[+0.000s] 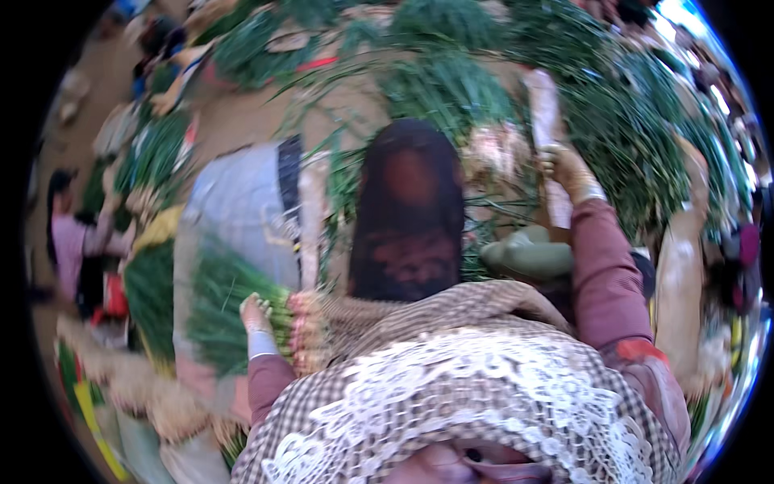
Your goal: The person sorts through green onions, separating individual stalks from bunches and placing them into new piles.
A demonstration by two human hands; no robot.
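Note:
At the left, my left hand (256, 313) is closed on a bunch of spring onions (234, 310), its green tops fanning left and its pale pink bulbs toward my lap. The bunch lies on a light blue sheet (234, 194). At the right, my right hand (567, 169) is raised and curled around a long whitish strip (544, 113); its material I cannot make out. Another bunch of spring onions (492, 149) lies left of that strip, bulbs toward me. The picture is slightly blurred.
A dark cloth-covered shape (409, 210) rises in the middle, with a grey-green boot (520, 254) at its right. Heaps of spring onions (621, 121) spread right and far. A person in pink (71, 242) sits at the left, near a yellow cloth (157, 228).

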